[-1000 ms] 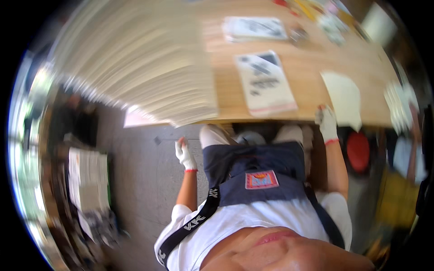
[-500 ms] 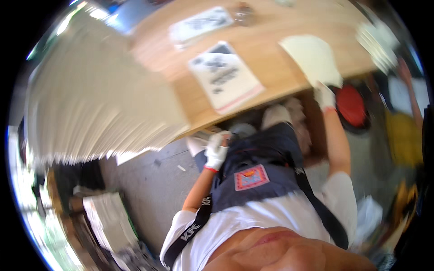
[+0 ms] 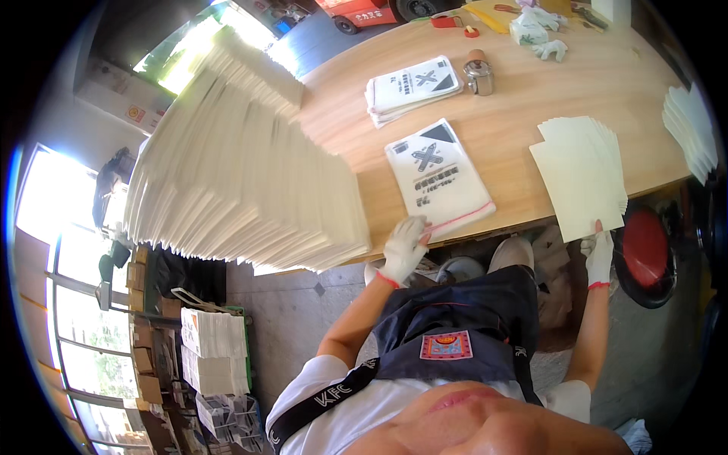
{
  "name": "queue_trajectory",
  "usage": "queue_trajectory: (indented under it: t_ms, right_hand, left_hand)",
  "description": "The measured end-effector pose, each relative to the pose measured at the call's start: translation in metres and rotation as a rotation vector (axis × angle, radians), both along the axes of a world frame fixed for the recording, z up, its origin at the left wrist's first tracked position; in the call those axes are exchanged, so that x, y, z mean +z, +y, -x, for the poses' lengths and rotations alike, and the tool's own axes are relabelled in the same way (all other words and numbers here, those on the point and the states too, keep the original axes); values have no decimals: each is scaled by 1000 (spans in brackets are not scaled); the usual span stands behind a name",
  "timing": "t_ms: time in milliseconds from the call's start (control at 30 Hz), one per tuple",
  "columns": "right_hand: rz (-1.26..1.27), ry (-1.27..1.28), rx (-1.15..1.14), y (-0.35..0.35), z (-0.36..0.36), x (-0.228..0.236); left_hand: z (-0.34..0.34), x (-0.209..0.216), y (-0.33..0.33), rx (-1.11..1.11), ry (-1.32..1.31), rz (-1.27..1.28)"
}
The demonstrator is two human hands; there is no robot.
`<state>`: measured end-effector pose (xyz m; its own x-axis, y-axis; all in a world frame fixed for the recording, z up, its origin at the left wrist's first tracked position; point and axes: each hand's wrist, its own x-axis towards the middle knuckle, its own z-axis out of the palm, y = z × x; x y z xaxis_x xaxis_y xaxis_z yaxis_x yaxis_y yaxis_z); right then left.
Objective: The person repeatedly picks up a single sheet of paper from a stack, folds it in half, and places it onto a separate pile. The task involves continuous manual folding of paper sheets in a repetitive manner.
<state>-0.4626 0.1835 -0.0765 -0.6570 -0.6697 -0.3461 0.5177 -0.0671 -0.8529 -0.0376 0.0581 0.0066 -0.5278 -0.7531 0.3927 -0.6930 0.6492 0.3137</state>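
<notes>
My left hand, in a white glove with bare fingertips, is at the near left corner of a flat white printed bag with a red stripe. Its thumb and fingers pinch that corner, lying at the table edge. Off to the right, my right hand, gloved the same way, grips the near edge of a fan of cream paper sheets, thumb on top and fingers underneath. These sheets lie partly over the table's edge.
Tall stacks of cream sheets fill the table's left side. Beyond the bag lie more printed bags beside a metal-lidded jar. White sheets sit far right. A red stool stands below the right edge.
My left hand has risen from my lap to the printed bag's corner. My right hand still holds the cream sheets, now spread in a fan. The head view has turned and sharpened.
</notes>
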Motion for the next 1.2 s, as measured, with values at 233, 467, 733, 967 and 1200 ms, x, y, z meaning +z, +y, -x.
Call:
queue_trajectory:
  t_ms: [233, 467, 733, 967, 1200]
  right_hand:
    - [321, -17, -80, 4, -8, 24]
    - [307, -282, 351, 36, -79, 42]
    - [217, -412, 548, 32, -149, 25]
    - [158, -621, 280, 36, -180, 49]
    - [251, -585, 336, 39, -186, 50]
  left_hand:
    - [39, 1, -54, 110, -536, -156]
    - [18, -14, -74, 104, -347, -260]
    - [-1, -27, -63, 40, -42, -170]
    - [4, -5, -61, 155, -33, -410]
    - [-14, -7, -74, -119, 89, -386]
